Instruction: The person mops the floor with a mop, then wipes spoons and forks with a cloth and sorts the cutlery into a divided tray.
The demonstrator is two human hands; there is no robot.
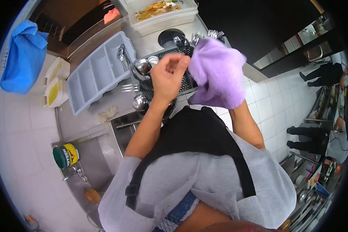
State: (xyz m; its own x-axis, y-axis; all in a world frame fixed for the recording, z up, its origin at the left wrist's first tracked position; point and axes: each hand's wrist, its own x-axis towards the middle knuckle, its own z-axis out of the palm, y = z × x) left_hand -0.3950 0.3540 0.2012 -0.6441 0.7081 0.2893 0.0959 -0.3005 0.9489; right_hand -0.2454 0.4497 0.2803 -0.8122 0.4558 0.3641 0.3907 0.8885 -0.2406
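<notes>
My left hand [168, 75] is raised over the cutlery with its fingers curled toward the thumb. Anything pinched in it is too hidden to make out. Beside its thumb, a purple cloth [220, 71] drapes over my right hand, whose fingers are covered. Below both hands is a dark perforated cutlery basket [186, 83]. Round ladle bowls [140, 102] and a fork [130, 88] lie left of my left wrist. Several more forks [197, 37] stand beyond the cloth. A grey compartment tray [98, 73] lies to the left with a few spoons [122, 57] in one section.
A clear plastic tub [164, 24] of food scraps stands at the back, near a dark round opening [171, 37]. A blue cloth [25, 58] hangs on the left. A green bucket [65, 155] stands by the sink [100, 154]. Two people [317, 140] are off to the right.
</notes>
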